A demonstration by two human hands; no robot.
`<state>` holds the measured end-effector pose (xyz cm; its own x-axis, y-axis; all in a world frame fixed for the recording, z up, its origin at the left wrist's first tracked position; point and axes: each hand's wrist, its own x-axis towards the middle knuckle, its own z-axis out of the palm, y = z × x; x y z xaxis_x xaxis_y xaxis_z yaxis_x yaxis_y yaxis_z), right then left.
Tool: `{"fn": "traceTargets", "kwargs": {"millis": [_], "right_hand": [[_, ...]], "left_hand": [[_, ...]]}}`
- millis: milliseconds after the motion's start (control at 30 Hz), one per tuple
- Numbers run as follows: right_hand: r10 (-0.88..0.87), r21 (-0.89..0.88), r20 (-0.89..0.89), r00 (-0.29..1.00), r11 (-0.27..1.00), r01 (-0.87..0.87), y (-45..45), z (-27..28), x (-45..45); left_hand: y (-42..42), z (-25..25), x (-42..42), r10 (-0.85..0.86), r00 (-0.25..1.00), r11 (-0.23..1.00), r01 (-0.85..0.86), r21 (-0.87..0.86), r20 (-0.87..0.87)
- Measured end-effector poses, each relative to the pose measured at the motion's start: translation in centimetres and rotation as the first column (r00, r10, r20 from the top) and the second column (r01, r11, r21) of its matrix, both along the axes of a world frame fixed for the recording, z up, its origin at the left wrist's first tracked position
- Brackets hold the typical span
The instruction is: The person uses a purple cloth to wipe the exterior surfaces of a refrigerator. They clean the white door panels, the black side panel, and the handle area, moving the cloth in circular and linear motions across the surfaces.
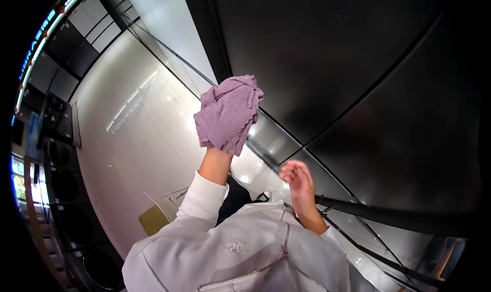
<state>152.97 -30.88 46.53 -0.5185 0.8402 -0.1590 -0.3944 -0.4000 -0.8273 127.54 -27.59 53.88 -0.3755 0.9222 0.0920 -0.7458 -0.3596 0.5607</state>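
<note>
A fluffy purple cloth [230, 115] covers my left hand [217, 158], which is raised ahead of me; only the wrist shows below the cloth, and the fingers are hidden. The cloth's upper right edge overlaps the view of a large glossy black panelled front [291, 54]; whether they touch cannot be told. My right hand [301, 177] is lower and to the right, before the chest, with its fingers loosely curled and nothing in it. It appears near the black front's lower edge.
Narrow seams [356, 100] divide the black front. A pale side panel [168, 19] adjoins it. Glossy light floor tiles [153, 138] lie at the left, with a greenish-yellow object [153, 220] near my left sleeve. Black front-loading machines [69, 184] line the far left. Dark rails [360, 246] run at lower right.
</note>
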Motion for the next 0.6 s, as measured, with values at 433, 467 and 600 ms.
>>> {"fn": "traceTargets", "kwargs": {"millis": [433,467,600], "right_hand": [[-0.024,0.05,-0.454,0.89,0.997,0.053,1.6,7.8,-1.5],[0.029,0.092,-0.501,0.865,0.996,0.02,1.9,7.4,-1.3],[-0.165,-0.137,-0.633,0.756,0.986,0.1,0.8,8.9,-1.7]], "left_hand": [[-2.3,4.3,12.0,-0.297,0.814,0.955,0.267,-0.131,-0.5],[-2.4,4.6,12.5,-0.261,0.598,0.961,0.231,-0.149,-0.757],[-3.1,4.1,13.9,-0.309,0.609,0.915,0.4,-0.054,-0.73]]}}
